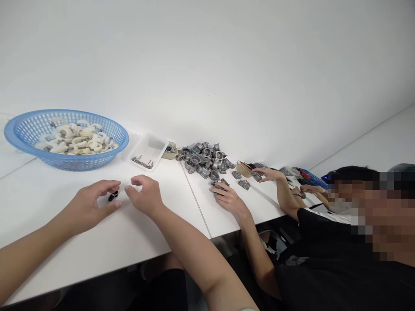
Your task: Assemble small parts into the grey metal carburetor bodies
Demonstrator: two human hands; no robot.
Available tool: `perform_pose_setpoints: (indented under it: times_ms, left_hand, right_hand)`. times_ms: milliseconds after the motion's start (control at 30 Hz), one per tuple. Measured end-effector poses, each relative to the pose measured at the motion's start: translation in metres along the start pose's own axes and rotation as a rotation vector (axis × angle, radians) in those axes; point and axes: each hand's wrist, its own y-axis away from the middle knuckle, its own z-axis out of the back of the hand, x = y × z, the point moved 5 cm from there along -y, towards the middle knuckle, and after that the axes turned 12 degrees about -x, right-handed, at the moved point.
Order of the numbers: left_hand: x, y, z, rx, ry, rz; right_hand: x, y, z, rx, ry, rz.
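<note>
Upper left, a blue plastic basket (pixel 66 160) holds cream rings (pixel 74 140) — a small black part (pixel 113 196) lies just beside the half-open, empty left hand (pixel 87 207); the right hand (pixel 144 195) is curled, empty too.

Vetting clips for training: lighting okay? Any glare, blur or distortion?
Head view: soft, even light, only faint shadows under the left hand and right hand, no harsh glare on the white table. Head view: wide-lens tilt slants the table edges; the grey metal castings look slightly soft; a pixelated patch covers the right edge.
</note>
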Motion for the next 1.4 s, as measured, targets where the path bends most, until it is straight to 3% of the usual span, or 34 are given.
perform_pose_setpoints:
  times_ms: [133,233,633,933,1200,1400]
  left_hand:
    - [0.0,-0.006,0.008,-0.089,-0.052,0.075]
    - [-0.001,-0.011,0.013,-0.138,-0.112,0.142]
    - [-0.001,-0.014,0.0,-0.027,-0.062,0.158]
    - [0.006,-0.02,-0.004,-0.079,0.03,0.165]
    - [-0.003,-0.029,-0.002,-0.069,-0.068,0.132]
    - [0.003,-0.031,0.002,-0.015,-0.156,0.156]
  right_hand:
    - [0.001,-0.006,-0.039,0.082,-0.083,-0.055]
    - [0.003,-0.001,-0.052,0.114,-0.135,-0.028]
    - [-0.011,-0.002,-0.047,0.164,-0.22,-0.022]
    - [-0.012,-0.01,-0.046,0.186,-0.284,-0.001]
    - [-0.011,-0.02,-0.043,0.22,-0.308,0.026]
    - [-0.02,-0.024,-0.041,0.207,-0.306,0.008]
